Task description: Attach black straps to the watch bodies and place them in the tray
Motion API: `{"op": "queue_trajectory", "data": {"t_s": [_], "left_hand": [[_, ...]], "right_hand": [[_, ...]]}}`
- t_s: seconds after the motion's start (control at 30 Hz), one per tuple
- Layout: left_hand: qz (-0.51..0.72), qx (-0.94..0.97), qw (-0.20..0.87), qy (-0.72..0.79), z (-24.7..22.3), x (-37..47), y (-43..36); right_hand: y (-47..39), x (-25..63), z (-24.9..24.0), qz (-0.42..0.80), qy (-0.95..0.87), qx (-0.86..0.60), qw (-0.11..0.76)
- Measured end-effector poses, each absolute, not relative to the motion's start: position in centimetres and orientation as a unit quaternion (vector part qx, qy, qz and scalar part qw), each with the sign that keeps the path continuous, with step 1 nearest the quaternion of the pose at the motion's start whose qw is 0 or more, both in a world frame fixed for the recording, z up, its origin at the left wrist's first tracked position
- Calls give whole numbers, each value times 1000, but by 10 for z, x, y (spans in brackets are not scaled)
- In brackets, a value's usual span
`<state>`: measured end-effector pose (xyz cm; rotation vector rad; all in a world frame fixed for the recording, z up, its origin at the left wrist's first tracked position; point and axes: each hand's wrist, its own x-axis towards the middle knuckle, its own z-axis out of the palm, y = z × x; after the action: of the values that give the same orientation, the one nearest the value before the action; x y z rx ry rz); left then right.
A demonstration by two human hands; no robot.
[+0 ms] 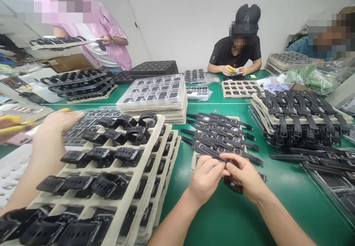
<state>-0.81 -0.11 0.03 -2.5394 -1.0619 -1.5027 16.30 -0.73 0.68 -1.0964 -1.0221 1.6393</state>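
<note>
Left hand [206, 177] and right hand [246, 177] both had a grip on a black watch [233, 184], around 5 o'clock in view, above the green tabletop [280, 201]; flat-laid watches [220, 138] sat close by at 11 o'clock from it; stacked cream trays [138, 175] filled 9 o'clock.

Nothing is legible — the mark [213, 58] on a black sleeve [218, 50] is blurred.

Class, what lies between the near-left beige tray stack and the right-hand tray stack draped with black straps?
Head view: a rectangular beige tray of black strapped watches, green tabletop either side.
</note>
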Motion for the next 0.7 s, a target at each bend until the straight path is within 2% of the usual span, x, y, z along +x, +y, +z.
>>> {"op": "queue_trajectory", "data": {"t_s": [0.13,0.3,0.7], "left_hand": [[-436,-830,122,-326,1,-4,-3],[-422,-819,194,-336,-3,5,-4],[-479,-824,140,-268,5,4,-1]], "right_hand": [[-6,160,5,617,-414,-461,486],[-7,157,6,594,-366,-500,513],[-9,161,20,611,-340,-478,532]]}}
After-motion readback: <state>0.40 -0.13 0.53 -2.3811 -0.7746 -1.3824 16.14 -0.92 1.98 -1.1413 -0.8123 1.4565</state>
